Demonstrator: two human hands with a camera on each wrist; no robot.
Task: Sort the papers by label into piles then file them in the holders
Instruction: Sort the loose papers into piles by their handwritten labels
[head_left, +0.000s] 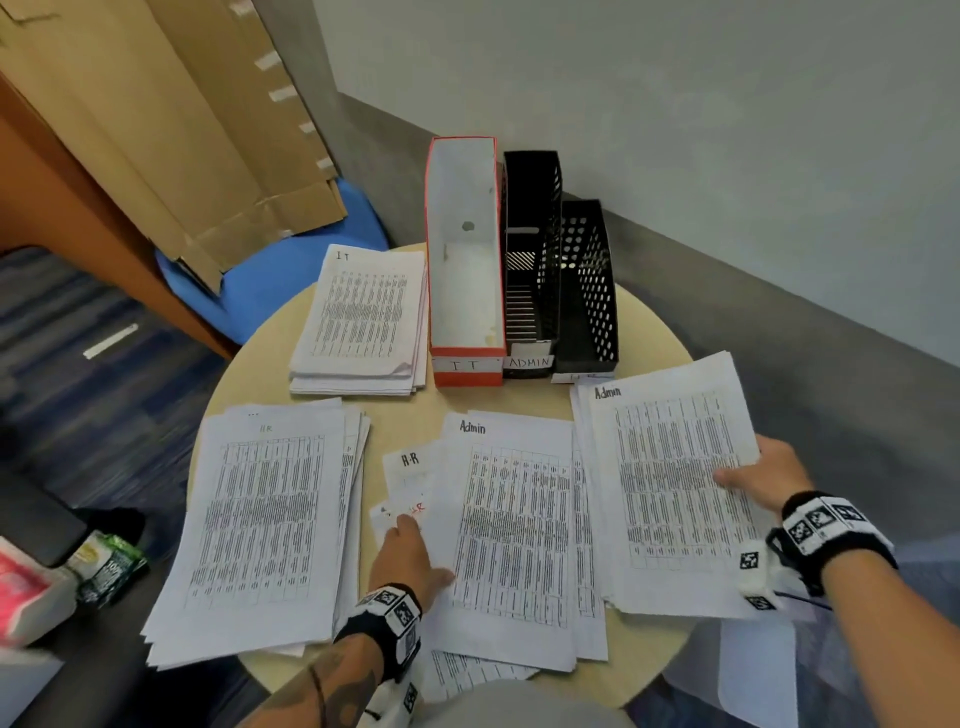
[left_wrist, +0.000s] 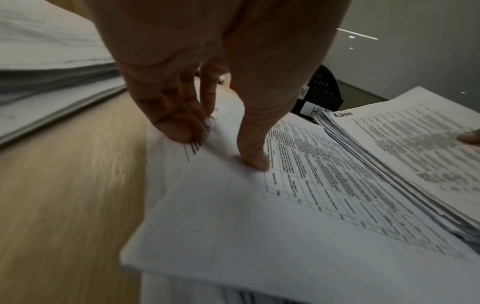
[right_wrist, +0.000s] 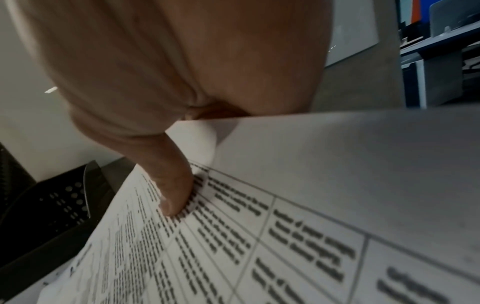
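Paper covers the round worktop (head_left: 249, 364). At right of frame the right hand (head_left: 763, 475) pinches the Admin pile (head_left: 670, 478), thumb on top, likely steadying it for another sheet. At lower centre the left hand (head_left: 408, 553) presses flat, fingers straight, on the unsorted stack (head_left: 514, 525), whose top sheet reads Admin above a dense printed table.
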